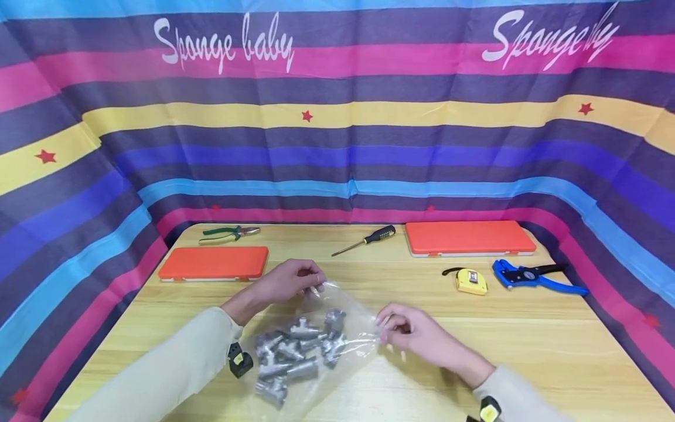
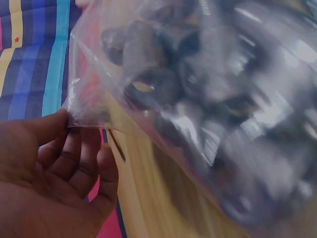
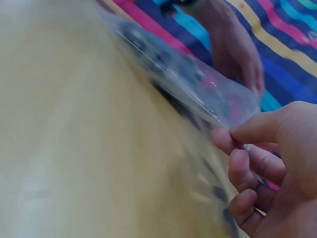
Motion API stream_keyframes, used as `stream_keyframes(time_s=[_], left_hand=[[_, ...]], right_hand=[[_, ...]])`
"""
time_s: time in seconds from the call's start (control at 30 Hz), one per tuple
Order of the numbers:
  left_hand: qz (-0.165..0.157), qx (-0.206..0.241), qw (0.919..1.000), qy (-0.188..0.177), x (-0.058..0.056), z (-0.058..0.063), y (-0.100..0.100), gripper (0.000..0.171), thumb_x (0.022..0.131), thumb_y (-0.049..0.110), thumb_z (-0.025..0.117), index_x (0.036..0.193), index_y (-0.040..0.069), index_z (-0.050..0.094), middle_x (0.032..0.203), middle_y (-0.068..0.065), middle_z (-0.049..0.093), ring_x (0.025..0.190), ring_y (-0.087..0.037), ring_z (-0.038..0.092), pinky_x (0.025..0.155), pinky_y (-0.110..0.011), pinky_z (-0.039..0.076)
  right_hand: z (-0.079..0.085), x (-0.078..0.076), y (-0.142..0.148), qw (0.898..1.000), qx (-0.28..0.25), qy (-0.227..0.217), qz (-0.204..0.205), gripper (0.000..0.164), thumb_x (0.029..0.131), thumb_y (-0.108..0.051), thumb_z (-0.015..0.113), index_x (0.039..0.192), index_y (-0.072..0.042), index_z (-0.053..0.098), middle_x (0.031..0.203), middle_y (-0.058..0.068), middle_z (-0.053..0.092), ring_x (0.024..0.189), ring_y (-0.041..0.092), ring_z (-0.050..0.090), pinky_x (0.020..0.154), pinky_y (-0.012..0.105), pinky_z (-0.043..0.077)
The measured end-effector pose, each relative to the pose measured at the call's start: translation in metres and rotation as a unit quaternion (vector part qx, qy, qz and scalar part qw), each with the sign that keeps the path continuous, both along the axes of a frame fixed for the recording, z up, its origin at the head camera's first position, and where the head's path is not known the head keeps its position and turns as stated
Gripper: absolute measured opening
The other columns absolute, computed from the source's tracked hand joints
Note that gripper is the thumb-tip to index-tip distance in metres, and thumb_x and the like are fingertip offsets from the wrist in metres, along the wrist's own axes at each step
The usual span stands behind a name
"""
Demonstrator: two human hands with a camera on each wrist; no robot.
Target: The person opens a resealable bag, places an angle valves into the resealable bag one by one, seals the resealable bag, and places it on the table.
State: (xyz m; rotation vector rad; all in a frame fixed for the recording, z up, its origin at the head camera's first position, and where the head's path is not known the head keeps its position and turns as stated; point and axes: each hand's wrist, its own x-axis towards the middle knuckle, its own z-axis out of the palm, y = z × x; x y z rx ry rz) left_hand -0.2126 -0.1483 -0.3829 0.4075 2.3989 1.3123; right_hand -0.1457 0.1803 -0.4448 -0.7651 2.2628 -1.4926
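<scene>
A clear plastic bag (image 1: 345, 351) holds several grey metallic pipe-like fittings (image 1: 290, 370), bunched in its left part in the head view. My left hand (image 1: 289, 281) pinches the bag's far corner between thumb and fingertips. At the right corner, my right hand (image 1: 416, 337) pinches the plastic with thumb and index finger. The left wrist view shows the fittings (image 2: 153, 89) blurred through the film, with the left hand (image 2: 59, 173) at the bag's edge. In the right wrist view the right hand (image 3: 270, 158) grips a corner of the bag (image 3: 198, 84).
Green-handled pliers (image 1: 229, 232) lie behind a smaller orange case (image 1: 213, 262) at left. A screwdriver (image 1: 369, 239) lies at the back middle. At right are a larger orange case (image 1: 469, 237), a yellow tape measure (image 1: 471, 281) and a blue wire stripper (image 1: 538, 276) on the wooden table (image 1: 527, 346).
</scene>
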Motion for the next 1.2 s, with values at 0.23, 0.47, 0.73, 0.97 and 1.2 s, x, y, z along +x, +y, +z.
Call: stream_keyframes(time_s=[0.23, 0.47, 0.73, 0.97, 1.2], left_hand=[[0.035, 0.048, 0.9982, -0.009, 0.005, -0.002, 0.022, 0.022, 0.111, 0.024, 0.066, 0.116, 0.004, 0.074, 0.105, -0.010, 0.077, 0.089, -0.021, 0.073, 0.088, -0.041, 0.063], [0.048, 0.117, 0.9917, 0.024, 0.012, 0.007, 0.041, 0.026, 0.111, 0.023, 0.066, 0.124, 0.000, 0.072, 0.113, -0.021, 0.076, 0.093, -0.025, 0.077, 0.101, -0.052, 0.062], [0.066, 0.142, 0.9767, 0.146, 0.021, 0.033, 0.030, 0.021, 0.113, 0.023, 0.064, 0.123, 0.008, 0.074, 0.110, -0.012, 0.079, 0.094, -0.026, 0.076, 0.093, -0.035, 0.064], [0.075, 0.154, 0.9608, 0.218, 0.041, 0.049, 0.018, 0.017, 0.112, 0.023, 0.066, 0.119, 0.011, 0.074, 0.108, -0.008, 0.079, 0.092, -0.019, 0.076, 0.089, -0.030, 0.064], [0.063, 0.125, 0.9528, 0.270, 0.063, 0.057, 0.011, 0.012, 0.111, 0.023, 0.068, 0.117, 0.018, 0.075, 0.102, 0.003, 0.079, 0.092, -0.015, 0.075, 0.084, -0.033, 0.064]], right_hand=[[0.014, -0.033, 0.044, 0.993, 0.063, 0.021, -0.099, 0.035, 0.100, -0.009, 0.076, 0.133, -0.003, 0.069, 0.102, 0.005, 0.081, 0.089, 0.020, 0.072, 0.073, 0.025, 0.060], [0.043, -0.047, 0.055, 0.963, 0.136, 0.115, -0.203, 0.020, 0.102, -0.020, 0.078, 0.119, -0.011, 0.082, 0.100, 0.002, 0.080, 0.084, 0.015, 0.064, 0.066, 0.023, 0.055], [0.094, -0.033, 0.047, 0.939, 0.128, 0.210, -0.242, 0.015, 0.104, -0.034, 0.078, 0.115, -0.025, 0.083, 0.098, -0.006, 0.081, 0.084, 0.015, 0.065, 0.059, 0.027, 0.051], [0.121, -0.017, 0.039, 0.935, 0.042, 0.227, -0.269, 0.017, 0.102, -0.033, 0.080, 0.118, -0.025, 0.081, 0.098, -0.010, 0.081, 0.082, 0.012, 0.065, 0.054, 0.029, 0.047], [0.126, -0.006, 0.042, 0.946, -0.064, 0.182, -0.260, 0.021, 0.100, -0.017, 0.082, 0.121, -0.012, 0.078, 0.100, -0.011, 0.082, 0.078, 0.013, 0.068, 0.051, 0.031, 0.046]])
